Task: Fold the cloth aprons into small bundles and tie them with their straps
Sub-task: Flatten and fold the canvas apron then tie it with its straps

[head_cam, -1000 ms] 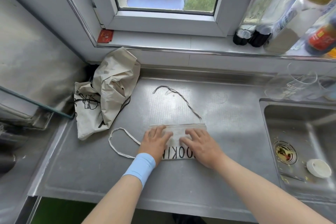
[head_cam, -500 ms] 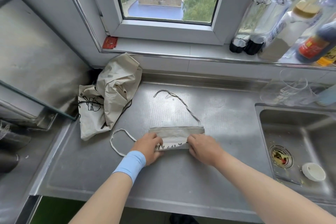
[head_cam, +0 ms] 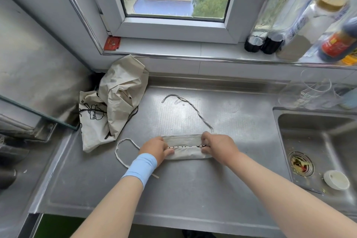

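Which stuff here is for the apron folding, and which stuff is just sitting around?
For the job:
- folded apron, held by left hand and right hand
- its straps
- crumpled apron, waiting

Just lying about:
- bottles on the sill
- glass cups
- sink
- small white lid

Apron lettering (head_cam: 184,146) mostly tucked inside the fold, unreadable.

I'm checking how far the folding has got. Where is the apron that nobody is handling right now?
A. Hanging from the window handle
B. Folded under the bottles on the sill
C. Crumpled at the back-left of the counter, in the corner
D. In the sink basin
C: the loose crumpled apron sits in the counter's back-left corner, while the left hand and right hand hold the folded apron.
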`<action>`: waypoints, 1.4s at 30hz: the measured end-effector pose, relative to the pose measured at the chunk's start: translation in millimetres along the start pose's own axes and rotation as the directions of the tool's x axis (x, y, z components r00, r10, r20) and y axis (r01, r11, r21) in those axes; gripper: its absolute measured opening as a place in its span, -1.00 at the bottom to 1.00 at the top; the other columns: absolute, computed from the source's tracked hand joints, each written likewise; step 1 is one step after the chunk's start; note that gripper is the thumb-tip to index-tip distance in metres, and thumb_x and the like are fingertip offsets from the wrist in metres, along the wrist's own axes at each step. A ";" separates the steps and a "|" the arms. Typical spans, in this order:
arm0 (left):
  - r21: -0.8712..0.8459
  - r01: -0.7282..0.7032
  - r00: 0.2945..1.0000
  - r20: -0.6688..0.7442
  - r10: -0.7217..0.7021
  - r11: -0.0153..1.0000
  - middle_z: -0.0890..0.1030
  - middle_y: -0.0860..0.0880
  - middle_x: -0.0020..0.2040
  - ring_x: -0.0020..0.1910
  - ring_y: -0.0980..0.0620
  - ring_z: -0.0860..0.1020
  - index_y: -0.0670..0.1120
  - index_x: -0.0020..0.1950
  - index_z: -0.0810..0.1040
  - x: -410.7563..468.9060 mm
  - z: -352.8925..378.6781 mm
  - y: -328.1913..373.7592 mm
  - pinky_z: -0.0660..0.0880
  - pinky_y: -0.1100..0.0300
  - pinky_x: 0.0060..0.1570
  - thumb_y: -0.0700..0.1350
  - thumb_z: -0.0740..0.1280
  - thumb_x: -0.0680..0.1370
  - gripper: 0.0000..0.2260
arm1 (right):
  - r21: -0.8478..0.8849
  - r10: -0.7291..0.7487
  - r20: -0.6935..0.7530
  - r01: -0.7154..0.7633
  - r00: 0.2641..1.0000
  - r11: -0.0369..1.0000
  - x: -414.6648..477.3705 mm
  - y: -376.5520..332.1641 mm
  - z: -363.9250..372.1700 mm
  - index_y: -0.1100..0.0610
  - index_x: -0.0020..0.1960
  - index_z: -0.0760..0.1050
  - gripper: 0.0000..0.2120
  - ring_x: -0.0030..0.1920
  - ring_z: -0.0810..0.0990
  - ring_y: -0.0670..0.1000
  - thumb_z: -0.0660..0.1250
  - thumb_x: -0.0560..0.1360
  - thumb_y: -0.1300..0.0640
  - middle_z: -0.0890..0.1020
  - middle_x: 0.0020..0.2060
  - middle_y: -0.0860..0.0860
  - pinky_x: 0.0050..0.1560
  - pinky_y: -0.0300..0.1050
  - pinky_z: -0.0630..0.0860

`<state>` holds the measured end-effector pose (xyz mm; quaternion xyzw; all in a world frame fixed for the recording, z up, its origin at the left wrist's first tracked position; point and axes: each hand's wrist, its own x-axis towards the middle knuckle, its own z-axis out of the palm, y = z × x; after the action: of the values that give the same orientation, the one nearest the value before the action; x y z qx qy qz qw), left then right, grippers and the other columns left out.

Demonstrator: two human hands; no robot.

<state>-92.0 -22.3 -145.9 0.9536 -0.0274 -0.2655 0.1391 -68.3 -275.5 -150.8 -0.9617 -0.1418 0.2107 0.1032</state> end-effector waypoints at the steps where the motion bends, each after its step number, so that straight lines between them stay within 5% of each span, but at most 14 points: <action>1: 0.006 0.008 1.000 -0.029 -0.008 1.000 0.50 0.00 0.06 0.09 -0.05 0.51 0.01 0.02 0.61 1.6 0.3 2.2 0.40 0.13 -0.01 0.15 0.28 0.55 -0.74 | -0.011 -0.002 -0.003 0.002 1.000 1.000 2.6 -1.0 -0.1 -0.04 0.10 0.44 -0.76 -0.01 0.60 0.09 0.34 0.50 -0.10 0.64 -0.01 -0.03 -0.09 -0.10 0.41; 5: 0.164 -0.001 0.982 -0.188 0.032 0.986 0.52 0.04 0.00 0.05 -0.05 0.48 0.09 0.05 0.47 5.6 5.0 11.6 0.38 0.08 0.07 0.09 0.41 0.43 -0.74 | -0.281 -0.171 -0.090 0.139 0.981 0.950 7.8 -10.3 -4.5 -0.01 -0.10 0.56 -0.67 -0.19 0.53 0.09 0.60 0.20 0.07 0.52 -0.18 -0.01 -0.24 -0.11 0.27; 8: 0.354 -0.177 0.924 -0.260 0.279 0.918 0.50 0.04 -0.26 -0.25 -0.04 0.51 0.09 -0.25 0.53 9.4 16.5 17.4 0.43 0.11 -0.25 -0.12 0.55 0.15 -0.71 | -0.280 -0.271 -0.050 0.247 0.961 0.928 5.9 -22.0 4.7 0.08 -0.11 0.53 -0.71 -0.25 0.52 0.13 0.49 0.25 0.33 0.49 -0.19 0.06 -0.38 -0.05 0.28; 11: 0.454 -0.254 0.855 -0.306 0.418 0.854 0.47 0.00 -0.36 -0.37 -0.04 0.50 0.01 -0.37 0.51 3.2 26.3 28.7 0.41 0.18 -0.37 -0.17 0.26 0.24 -0.92 | -0.224 -0.308 -0.073 0.286 0.948 0.932 -3.5 -25.0 19.4 0.14 -0.14 0.45 -0.80 -0.26 0.53 0.16 0.36 0.33 0.37 0.48 -0.21 0.09 -0.40 -0.02 0.31; 12: 0.455 -0.271 0.838 -0.321 0.441 0.848 0.48 -0.01 -0.36 -0.38 -0.04 0.51 -0.02 -0.36 0.51 1.5 31.5 31.2 0.41 0.19 -0.39 -0.19 0.15 0.28 -0.83 | -0.191 -0.301 -0.096 0.279 0.949 0.941 -6.9 -22.6 21.8 0.13 -0.14 0.42 -0.83 -0.24 0.52 0.15 0.33 0.36 0.33 0.48 -0.21 0.08 -0.36 -0.03 0.31; 16: 0.326 -0.278 0.843 -0.368 0.392 0.904 0.50 -0.04 -0.23 -0.30 -0.07 0.52 -0.07 -0.21 0.51 -6.0 45.3 12.6 0.51 0.15 -0.37 -0.21 0.09 0.37 -0.79 | -0.106 -0.280 -0.130 0.268 0.951 0.958 -15.6 -8.3 25.8 0.08 -0.05 0.37 -0.86 -0.07 0.41 0.09 0.20 0.41 0.07 0.45 -0.08 0.02 -0.10 -0.05 0.34; 20: 0.146 -0.270 0.921 -0.248 0.300 0.952 0.51 0.03 0.06 0.01 -0.01 0.47 -0.02 0.06 0.50 -14.5 44.7 -5.5 0.52 0.11 -0.07 0.17 0.31 0.41 -0.66 | -0.169 -0.265 -0.144 0.240 0.953 0.956 -18.5 -2.9 25.9 0.09 0.03 0.41 -0.71 0.01 0.44 0.09 0.19 0.36 0.00 0.47 0.00 0.02 -0.01 -0.03 0.43; 22: 0.129 -0.241 0.937 -0.226 0.265 0.962 0.50 0.03 0.13 0.09 -0.03 0.47 0.01 0.14 0.51 -17.8 40.6 -5.8 0.49 0.09 0.05 0.15 0.41 0.38 -0.60 | -0.198 -0.253 -0.166 0.219 0.953 0.955 -17.6 -2.4 26.0 0.10 0.00 0.44 -0.73 -0.02 0.49 0.11 0.15 0.38 0.00 0.50 -0.02 0.03 -0.06 -0.02 0.49; 27: -0.077 -0.164 0.957 -0.253 0.140 0.983 0.57 0.03 0.08 0.12 -0.03 0.49 0.02 0.13 0.60 -11.0 21.9 -4.9 0.42 0.15 0.11 0.01 0.35 0.54 -0.80 | -0.221 -0.241 -0.181 0.200 0.954 0.955 -10.0 -2.0 14.8 0.09 -0.12 0.49 -0.75 -0.15 0.56 0.12 0.08 0.51 0.02 0.57 -0.17 0.04 -0.22 -0.01 0.49; 31: -0.223 -0.017 0.981 -0.190 -0.026 0.975 0.60 0.00 -0.01 -0.01 -0.05 0.54 0.01 0.12 0.55 -1.9 3.0 -3.5 0.41 0.15 -0.03 0.04 0.27 0.59 -0.82 | -0.039 -0.064 -0.113 0.060 0.992 0.997 1.3 -4.1 -2.5 0.03 0.10 0.43 -0.80 0.02 0.53 0.14 0.08 0.64 -0.01 0.57 -0.03 0.03 -0.06 0.03 0.46; 35: -0.246 0.022 0.970 -0.230 -0.080 0.969 0.46 -0.05 0.08 0.03 -0.09 0.52 -0.03 0.14 0.50 11.9 3.9 0.0 0.46 0.12 0.01 0.00 0.31 0.58 -0.82 | -0.048 -0.016 -0.153 0.009 0.988 0.999 14.5 -6.4 -3.5 0.01 0.23 0.37 -0.79 0.01 0.55 0.15 0.18 0.62 -0.01 0.48 0.10 0.01 -0.05 0.00 0.43; 39: -0.107 0.116 0.934 -0.325 -0.145 0.987 0.41 -0.02 0.17 0.22 -0.05 0.35 0.04 0.17 0.51 23.1 2.9 5.0 0.39 0.08 0.15 -0.01 0.36 0.53 -0.77 | -0.195 -0.060 -0.258 0.009 0.964 0.981 27.2 -7.4 -2.7 0.00 0.09 0.50 -0.74 -0.08 0.49 0.12 0.45 0.43 0.08 0.52 -0.06 0.02 -0.08 0.00 0.40; 42: 0.083 -0.040 0.921 -0.383 0.069 0.996 0.50 0.00 0.22 0.20 -0.09 0.44 0.06 0.16 0.57 26.0 0.6 23.5 0.43 0.04 0.08 -0.22 0.30 0.48 -0.69 | -0.192 -0.230 -0.314 0.175 0.921 0.966 31.2 -15.4 1.0 0.04 -0.01 0.57 -0.57 -0.20 0.49 0.11 0.48 0.19 0.37 0.50 -0.17 0.05 -0.27 -0.06 0.41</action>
<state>-69.4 -48.3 -152.8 0.9906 -0.0358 -0.0676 0.1138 -45.1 -251.1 -159.5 -0.9687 -0.2376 0.0210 0.0694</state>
